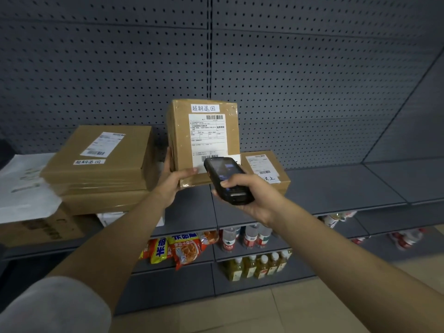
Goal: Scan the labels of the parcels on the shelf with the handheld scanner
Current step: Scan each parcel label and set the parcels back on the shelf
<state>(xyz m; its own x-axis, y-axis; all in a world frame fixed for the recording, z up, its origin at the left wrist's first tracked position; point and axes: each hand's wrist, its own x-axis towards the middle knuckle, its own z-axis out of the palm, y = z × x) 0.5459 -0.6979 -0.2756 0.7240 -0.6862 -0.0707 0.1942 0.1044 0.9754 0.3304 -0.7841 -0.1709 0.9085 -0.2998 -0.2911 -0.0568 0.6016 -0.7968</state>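
Observation:
My left hand (171, 181) grips the lower left corner of a brown cardboard parcel (182, 131), holding it upright above the grey shelf (336, 186) with its white shipping label (207, 134) facing me. My right hand (249, 195) holds a black handheld scanner (227, 179), whose top end points at the barcode at the label's bottom edge and hides part of it. A flat brown parcel (96, 157) with its own label lies on a stack to the left. A small labelled parcel (266, 169) lies on the shelf behind the scanner, to the right.
White plastic mailers (21, 188) lie at the far left over more cardboard boxes. A grey pegboard wall (288, 68) backs the shelf. Lower shelves hold snack bags (182, 248), water bottles (249, 236) and yellow drink bottles (257, 265). The shelf runs bare to the right.

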